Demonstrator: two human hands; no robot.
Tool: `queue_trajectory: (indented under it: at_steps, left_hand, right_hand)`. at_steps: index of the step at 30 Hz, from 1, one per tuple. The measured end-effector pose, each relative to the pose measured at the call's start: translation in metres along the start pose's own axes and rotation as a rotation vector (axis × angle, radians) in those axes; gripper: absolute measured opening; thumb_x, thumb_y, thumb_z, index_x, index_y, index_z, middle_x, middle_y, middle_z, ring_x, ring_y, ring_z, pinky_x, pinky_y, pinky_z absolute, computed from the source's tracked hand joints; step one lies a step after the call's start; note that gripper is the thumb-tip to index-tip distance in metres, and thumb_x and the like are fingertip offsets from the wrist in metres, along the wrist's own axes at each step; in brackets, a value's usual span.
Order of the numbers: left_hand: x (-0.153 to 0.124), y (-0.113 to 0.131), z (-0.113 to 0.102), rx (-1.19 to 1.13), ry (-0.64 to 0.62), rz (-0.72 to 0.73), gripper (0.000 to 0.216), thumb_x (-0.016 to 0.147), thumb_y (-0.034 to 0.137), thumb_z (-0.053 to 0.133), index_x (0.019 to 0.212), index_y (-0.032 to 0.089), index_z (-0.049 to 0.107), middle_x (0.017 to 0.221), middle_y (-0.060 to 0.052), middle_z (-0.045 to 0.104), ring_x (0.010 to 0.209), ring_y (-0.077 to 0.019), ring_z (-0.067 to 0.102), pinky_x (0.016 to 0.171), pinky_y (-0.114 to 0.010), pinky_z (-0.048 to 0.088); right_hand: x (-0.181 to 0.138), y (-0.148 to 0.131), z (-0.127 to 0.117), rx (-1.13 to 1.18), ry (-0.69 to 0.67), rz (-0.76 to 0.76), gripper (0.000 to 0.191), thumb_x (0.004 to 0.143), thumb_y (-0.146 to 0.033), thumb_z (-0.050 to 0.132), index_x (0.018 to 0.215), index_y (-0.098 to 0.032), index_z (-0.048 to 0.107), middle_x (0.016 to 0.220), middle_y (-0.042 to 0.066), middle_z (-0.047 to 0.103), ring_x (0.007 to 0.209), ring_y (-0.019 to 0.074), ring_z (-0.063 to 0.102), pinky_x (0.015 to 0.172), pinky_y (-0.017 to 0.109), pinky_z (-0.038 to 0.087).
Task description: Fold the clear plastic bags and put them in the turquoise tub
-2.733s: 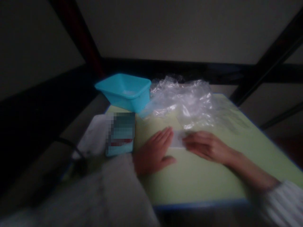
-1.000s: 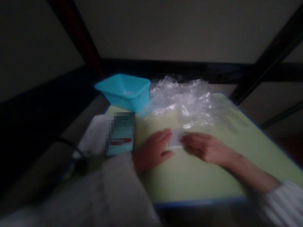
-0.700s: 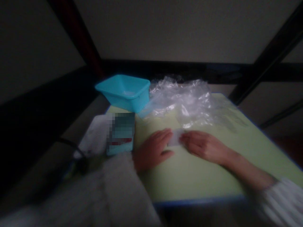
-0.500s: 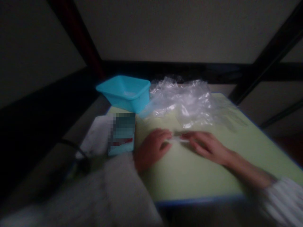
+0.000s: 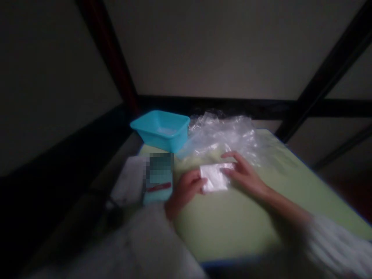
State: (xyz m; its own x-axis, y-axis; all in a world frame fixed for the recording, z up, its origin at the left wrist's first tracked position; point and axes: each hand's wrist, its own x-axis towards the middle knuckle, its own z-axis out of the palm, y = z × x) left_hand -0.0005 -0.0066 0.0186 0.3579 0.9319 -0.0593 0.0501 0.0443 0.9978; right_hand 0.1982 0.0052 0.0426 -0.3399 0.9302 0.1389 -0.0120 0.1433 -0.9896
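A small, shiny white rectangular packet [image 5: 214, 179], perhaps folded plastic, is held up between both hands above the green tabletop [image 5: 232, 228]. Its left edge is pinched by my left hand [image 5: 186, 190], with the thumb in front. My right hand [image 5: 247, 176] grips the right edge, thumb across the front and one finger raised off it. Behind the hands lies a crumpled heap of clear plastic bags [image 5: 226, 133]. The fingers behind the packet are partly hidden, and the picture is blurred.
A turquoise plastic basin [image 5: 158, 135] stands at the back left with something pale inside. In front of it lies a light-blue box [image 5: 158, 195] with a red stripe, partly pixelated, beside a whitish sheet or bag [image 5: 128, 180]. Dark bars and a wall border the table.
The packet, seen edge-on as a thin strip before, has turned its broad face toward me. One right finger has lifted away. The whole view has shifted, with the scene sitting lower.
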Motion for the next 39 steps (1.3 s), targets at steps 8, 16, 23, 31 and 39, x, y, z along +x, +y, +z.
queue_trajectory:
  at_steps: [8, 16, 23, 31, 39]
  left_hand:
    - [0.005, -0.007, 0.002, -0.041, -0.006, -0.063, 0.031, 0.07, 0.038, 0.063, 0.085, 0.011, 0.064, 0.083, -0.008, 0.069, 0.072, -0.0188, 0.067, 0.063, -0.027, 0.052]
    - [0.006, -0.015, 0.001, 0.034, -0.032, -0.103, 0.023, 0.071, 0.034, 0.063, 0.08, 0.012, 0.064, 0.071, -0.005, 0.069, 0.062, -0.0167, 0.068, 0.055, -0.023, 0.049]
    - [0.004, -0.013, 0.002, 0.02, -0.054, -0.106, 0.03, 0.075, 0.037, 0.062, 0.091, 0.012, 0.064, 0.076, -0.007, 0.071, 0.067, -0.0188, 0.07, 0.058, -0.025, 0.051]
    - [0.003, -0.018, -0.001, -0.018, -0.083, -0.137, 0.035, 0.074, 0.044, 0.065, 0.087, 0.012, 0.061, 0.079, -0.012, 0.073, 0.071, -0.0214, 0.071, 0.064, -0.029, 0.053]
    - [0.002, -0.013, 0.001, -0.019, -0.068, -0.125, 0.033, 0.076, 0.037, 0.064, 0.097, 0.012, 0.059, 0.087, -0.012, 0.072, 0.074, -0.0201, 0.071, 0.066, -0.028, 0.053]
  right_hand:
    - [-0.009, 0.015, -0.001, -0.238, 0.146, -0.148, 0.015, 0.076, -0.035, 0.067, 0.078, -0.02, 0.068, 0.066, 0.001, 0.062, 0.055, 0.0115, 0.05, 0.047, 0.023, 0.04]
    - [-0.011, 0.025, 0.001, -0.2, 0.168, -0.09, 0.018, 0.073, -0.033, 0.068, 0.086, -0.02, 0.067, 0.068, 0.0, 0.062, 0.056, 0.0125, 0.052, 0.047, 0.023, 0.041]
    - [-0.012, 0.025, 0.002, -0.198, 0.129, -0.079, 0.022, 0.072, -0.026, 0.068, 0.093, -0.02, 0.064, 0.069, -0.001, 0.059, 0.057, 0.0123, 0.051, 0.047, 0.022, 0.044]
    - [-0.011, 0.023, -0.003, -0.194, 0.088, -0.05, 0.025, 0.073, -0.031, 0.071, 0.093, -0.019, 0.062, 0.068, -0.001, 0.058, 0.053, 0.0107, 0.051, 0.043, 0.021, 0.042]
    - [-0.01, 0.021, -0.006, -0.19, 0.097, -0.054, 0.024, 0.073, -0.032, 0.071, 0.093, -0.019, 0.063, 0.065, -0.002, 0.056, 0.049, 0.0096, 0.048, 0.039, 0.02, 0.038]
